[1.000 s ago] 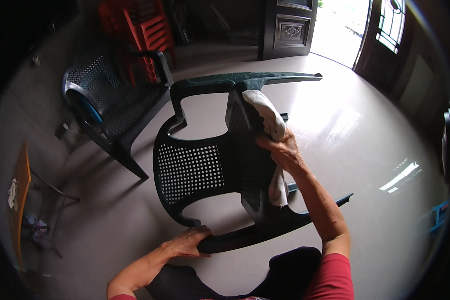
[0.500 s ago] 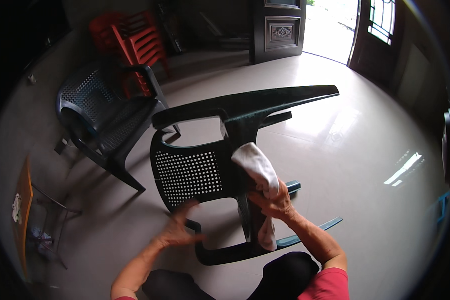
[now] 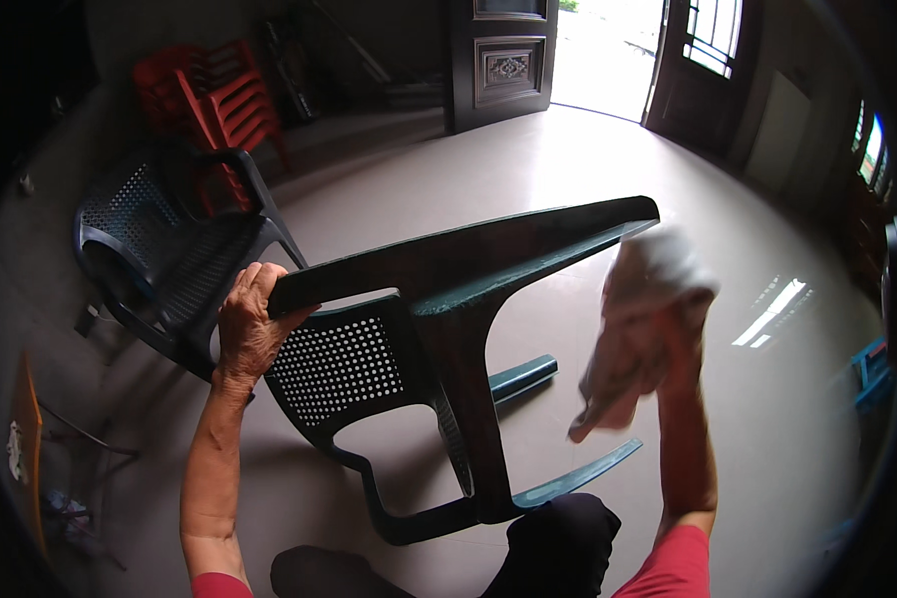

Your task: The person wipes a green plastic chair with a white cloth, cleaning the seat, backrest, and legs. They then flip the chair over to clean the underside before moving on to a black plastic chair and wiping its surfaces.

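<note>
A dark green plastic armchair point(image 3: 465, 379) lies tipped on its side in front of my knees, its perforated backrest to the left and its legs pointing right. My left hand point(image 3: 252, 329) is closed around the upper armrest where it meets the backrest. In my right hand point(image 3: 680, 334) is a whitish cloth point(image 3: 636, 319), blurred by motion and hanging down. The cloth is beside the tip of the chair's upper leg; whether it touches there I cannot tell. Most of my right fingers are covered by the cloth.
Another dark armchair point(image 3: 169, 249) stands upright behind at the left. Beyond it is a stack of red plastic chairs point(image 3: 214, 105). An orange-edged board point(image 3: 30, 448) leans at the far left, and a blue object point(image 3: 869, 374) sits at the right rim. A carved door point(image 3: 508, 70) stands ajar at the back.
My left hand has moved up and gripped the upper armrest. My right hand has carried the cloth from the seat to the upper leg's tip. The chair has tilted slightly.
</note>
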`<state>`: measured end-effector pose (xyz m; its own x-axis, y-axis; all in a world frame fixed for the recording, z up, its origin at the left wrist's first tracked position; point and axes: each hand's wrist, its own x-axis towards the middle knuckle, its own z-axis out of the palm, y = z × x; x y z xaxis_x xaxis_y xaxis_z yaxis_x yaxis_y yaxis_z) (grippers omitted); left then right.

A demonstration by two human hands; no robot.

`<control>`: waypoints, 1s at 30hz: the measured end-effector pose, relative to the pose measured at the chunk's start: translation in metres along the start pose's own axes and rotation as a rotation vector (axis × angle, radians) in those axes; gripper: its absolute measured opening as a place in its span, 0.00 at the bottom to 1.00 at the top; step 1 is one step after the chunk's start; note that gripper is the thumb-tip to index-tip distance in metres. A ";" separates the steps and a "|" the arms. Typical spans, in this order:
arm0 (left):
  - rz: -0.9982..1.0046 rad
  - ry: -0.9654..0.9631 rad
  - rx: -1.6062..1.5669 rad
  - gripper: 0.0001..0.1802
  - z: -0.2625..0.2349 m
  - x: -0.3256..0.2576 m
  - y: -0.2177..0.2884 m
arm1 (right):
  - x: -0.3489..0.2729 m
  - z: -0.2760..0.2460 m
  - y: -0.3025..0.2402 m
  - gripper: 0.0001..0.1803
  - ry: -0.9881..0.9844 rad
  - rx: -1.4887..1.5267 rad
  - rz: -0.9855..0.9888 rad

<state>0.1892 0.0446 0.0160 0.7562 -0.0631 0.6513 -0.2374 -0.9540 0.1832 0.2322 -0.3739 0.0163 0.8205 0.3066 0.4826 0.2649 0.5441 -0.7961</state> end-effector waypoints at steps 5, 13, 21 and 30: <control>-0.046 0.006 0.030 0.21 -0.003 -0.005 0.005 | 0.111 0.102 0.012 0.15 -0.148 -0.312 -0.365; -0.001 0.025 0.065 0.23 -0.004 -0.016 0.001 | 0.110 0.136 0.065 0.37 -0.656 -1.450 -0.333; -0.021 0.053 -0.005 0.24 -0.002 -0.016 0.008 | 0.081 0.065 0.052 0.27 -0.342 -1.742 -0.520; -0.043 0.050 0.044 0.24 -0.002 -0.014 0.012 | 0.100 -0.044 -0.019 0.32 0.269 -2.463 0.040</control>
<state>0.1747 0.0348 0.0103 0.7336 -0.0083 0.6795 -0.1775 -0.9676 0.1798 0.3312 -0.3876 0.0636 0.8029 0.1260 0.5827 -0.0606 -0.9551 0.2900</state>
